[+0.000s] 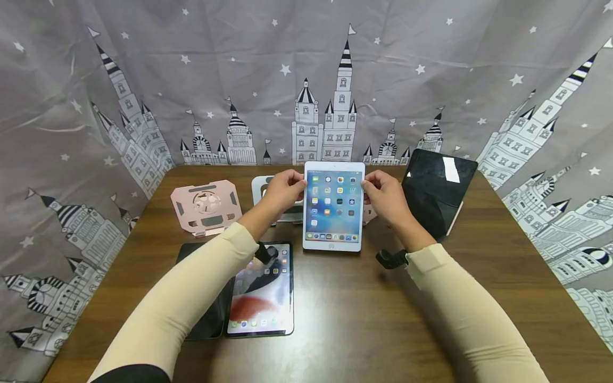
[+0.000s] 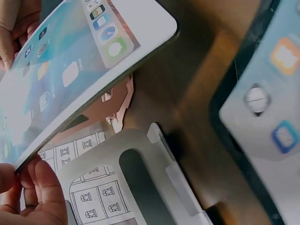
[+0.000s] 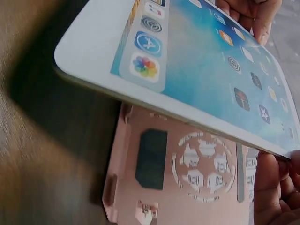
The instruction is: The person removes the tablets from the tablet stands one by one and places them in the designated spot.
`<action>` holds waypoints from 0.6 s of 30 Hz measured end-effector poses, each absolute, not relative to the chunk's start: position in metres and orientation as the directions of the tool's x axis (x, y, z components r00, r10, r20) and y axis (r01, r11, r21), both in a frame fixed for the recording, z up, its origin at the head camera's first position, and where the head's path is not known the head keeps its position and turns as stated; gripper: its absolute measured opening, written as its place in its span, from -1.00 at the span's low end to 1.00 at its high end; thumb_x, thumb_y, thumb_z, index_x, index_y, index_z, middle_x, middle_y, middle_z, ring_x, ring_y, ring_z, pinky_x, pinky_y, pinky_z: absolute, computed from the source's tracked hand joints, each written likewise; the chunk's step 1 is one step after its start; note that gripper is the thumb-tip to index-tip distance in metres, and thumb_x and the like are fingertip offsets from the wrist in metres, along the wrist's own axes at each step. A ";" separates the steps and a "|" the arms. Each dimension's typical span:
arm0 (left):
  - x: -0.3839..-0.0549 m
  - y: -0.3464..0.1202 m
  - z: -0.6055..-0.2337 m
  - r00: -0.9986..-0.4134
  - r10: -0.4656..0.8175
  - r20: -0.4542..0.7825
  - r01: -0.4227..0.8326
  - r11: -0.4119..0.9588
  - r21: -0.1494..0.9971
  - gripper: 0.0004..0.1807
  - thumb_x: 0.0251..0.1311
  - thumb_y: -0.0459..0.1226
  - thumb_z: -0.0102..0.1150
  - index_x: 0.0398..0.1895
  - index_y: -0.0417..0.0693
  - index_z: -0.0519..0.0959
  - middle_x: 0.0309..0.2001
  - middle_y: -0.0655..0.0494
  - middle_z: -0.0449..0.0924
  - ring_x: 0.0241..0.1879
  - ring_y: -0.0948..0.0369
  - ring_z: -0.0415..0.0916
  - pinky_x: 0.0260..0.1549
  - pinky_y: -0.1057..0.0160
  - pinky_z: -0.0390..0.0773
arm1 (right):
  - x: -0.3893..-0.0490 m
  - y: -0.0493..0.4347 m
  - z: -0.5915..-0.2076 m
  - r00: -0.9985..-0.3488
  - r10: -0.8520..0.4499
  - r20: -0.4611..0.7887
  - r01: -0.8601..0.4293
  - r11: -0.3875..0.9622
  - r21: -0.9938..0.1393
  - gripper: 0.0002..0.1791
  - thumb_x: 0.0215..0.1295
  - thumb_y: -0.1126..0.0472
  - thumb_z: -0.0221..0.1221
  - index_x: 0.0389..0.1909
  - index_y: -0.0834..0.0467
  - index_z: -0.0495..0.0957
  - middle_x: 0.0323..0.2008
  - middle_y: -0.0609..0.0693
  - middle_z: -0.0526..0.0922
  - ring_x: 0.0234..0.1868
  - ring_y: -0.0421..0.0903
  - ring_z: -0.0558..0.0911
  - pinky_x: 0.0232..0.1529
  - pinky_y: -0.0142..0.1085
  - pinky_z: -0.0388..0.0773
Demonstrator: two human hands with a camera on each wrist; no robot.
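A white-framed tablet [image 1: 333, 213], its lit screen full of app icons, is held up above the table between both hands. My left hand [image 1: 283, 192] pinches its left edge between thumb and fingers. On the opposite edge, my right hand [image 1: 387, 196] pinches it the same way. Below and behind the tablet, a silver tablet stand [image 2: 110, 152] shows near the left hand. A pink stand [image 3: 154, 197] with a round football-shaped cutout stands under the tablet's right side, mostly hidden in the head view.
Another pink stand [image 1: 207, 207] is at the back left. A dark tablet [image 1: 433, 186] leans on a stand at the back right. Front left on the wooden table [image 1: 359, 330] lie a lit tablet [image 1: 261, 303] and a dark-screened tablet [image 1: 206, 322], partly under the left arm.
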State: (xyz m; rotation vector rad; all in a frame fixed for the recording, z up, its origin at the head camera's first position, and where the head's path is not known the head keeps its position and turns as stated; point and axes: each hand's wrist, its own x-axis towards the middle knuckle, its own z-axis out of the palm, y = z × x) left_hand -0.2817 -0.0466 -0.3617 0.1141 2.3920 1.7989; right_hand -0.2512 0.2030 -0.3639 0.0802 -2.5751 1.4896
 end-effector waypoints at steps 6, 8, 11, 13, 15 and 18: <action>-0.267 -0.057 -0.367 -0.977 0.159 -0.139 -0.092 0.276 0.957 -0.87 0.43 -0.30 0.08 -0.13 -0.22 0.51 -0.22 -0.07 0.51 -0.23 0.05 0.53 -0.06 0.02 0.61 | -0.240 0.196 -0.365 -0.992 0.005 0.130 -0.110 0.500 -0.859 -0.81 0.48 0.24 0.07 -0.13 0.32 0.52 -0.28 0.32 0.59 -0.29 0.26 0.60 -0.39 -0.26 0.63; -0.262 -0.059 -0.370 -0.974 0.166 -0.157 -0.106 0.278 0.955 -0.89 0.42 -0.31 0.09 -0.16 -0.21 0.51 -0.24 -0.06 0.51 -0.26 0.08 0.53 -0.13 0.09 0.63 | -0.236 0.195 -0.367 -0.993 -0.001 0.115 -0.100 0.508 -0.856 -0.82 0.48 0.24 0.07 -0.16 0.31 0.52 -0.30 0.30 0.60 -0.30 0.25 0.60 -0.41 -0.28 0.61; -0.255 -0.062 -0.377 -0.969 0.182 -0.168 -0.115 0.272 0.955 -0.91 0.40 -0.34 0.09 -0.21 -0.22 0.50 -0.29 -0.04 0.51 -0.33 0.13 0.52 -0.20 0.14 0.63 | -0.230 0.194 -0.373 -0.997 -0.020 0.077 -0.077 0.506 -0.859 -0.83 0.48 0.25 0.06 -0.17 0.30 0.52 -0.32 0.24 0.59 -0.32 0.19 0.60 -0.39 -0.26 0.63; -0.251 -0.065 -0.381 -0.967 0.186 -0.171 -0.117 0.269 0.956 -0.91 0.39 -0.35 0.08 -0.25 -0.23 0.50 -0.31 -0.03 0.52 -0.36 0.14 0.52 -0.20 0.10 0.63 | -0.226 0.193 -0.378 -0.998 -0.038 0.048 -0.060 0.498 -0.865 -0.83 0.49 0.25 0.06 -0.16 0.30 0.51 -0.31 0.21 0.59 -0.33 0.15 0.61 -0.34 -0.19 0.66; -0.246 -0.069 -0.385 -0.965 0.192 -0.180 -0.122 0.279 0.953 -0.91 0.39 -0.36 0.08 -0.28 -0.24 0.49 -0.32 -0.04 0.53 -0.37 0.13 0.53 -0.16 0.03 0.63 | -0.223 0.191 -0.383 -0.998 -0.060 0.018 -0.045 0.493 -0.869 -0.83 0.49 0.25 0.05 -0.16 0.31 0.51 -0.30 0.20 0.59 -0.33 0.12 0.61 -0.29 -0.12 0.68; -0.237 -0.073 -0.389 -0.959 0.199 -0.204 -0.138 0.305 0.942 -0.90 0.39 -0.35 0.08 -0.28 -0.23 0.49 -0.30 -0.05 0.53 -0.34 0.11 0.55 -0.12 -0.02 0.62 | -0.217 0.190 -0.389 -0.996 -0.083 -0.021 -0.024 0.500 -0.866 -0.84 0.50 0.26 0.05 -0.16 0.30 0.50 -0.28 0.20 0.59 -0.33 0.10 0.62 -0.27 -0.12 0.68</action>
